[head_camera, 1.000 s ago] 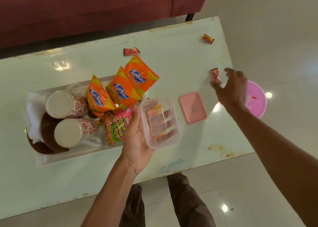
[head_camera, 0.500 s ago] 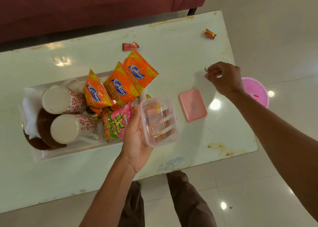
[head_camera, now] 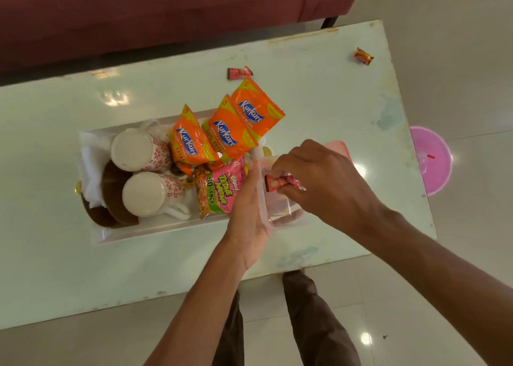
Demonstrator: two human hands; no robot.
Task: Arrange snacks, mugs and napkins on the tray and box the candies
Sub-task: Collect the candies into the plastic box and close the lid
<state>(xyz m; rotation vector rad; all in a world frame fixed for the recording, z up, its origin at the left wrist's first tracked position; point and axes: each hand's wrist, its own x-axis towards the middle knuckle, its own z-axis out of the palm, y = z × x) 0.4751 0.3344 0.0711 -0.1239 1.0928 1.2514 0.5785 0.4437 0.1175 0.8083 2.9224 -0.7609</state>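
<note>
My left hand point(head_camera: 247, 215) holds a clear plastic box point(head_camera: 270, 215) over the table. My right hand point(head_camera: 319, 182) pinches a red candy point(head_camera: 280, 183) right above the box opening. The white tray point(head_camera: 144, 233) holds two upturned patterned mugs point(head_camera: 138, 152), white napkins point(head_camera: 91, 154), orange Kurkure packs point(head_camera: 230, 132) and a pink Bingo pack point(head_camera: 219, 192). Two loose candies lie on the table: a red one point(head_camera: 239, 72) behind the tray and an orange-red one point(head_camera: 363, 56) at the far right. The pink box lid point(head_camera: 340, 147) is mostly hidden behind my right hand.
A dark brown plate point(head_camera: 111, 199) lies under the mugs in the tray. A pink round bin lid point(head_camera: 431, 160) sits on the floor right of the table. A maroon sofa point(head_camera: 166, 10) runs along the far side. My legs stand at the table's near edge.
My right hand picked a red candy off the table's right side and carried it left to the box. The left hand kept holding the box.
</note>
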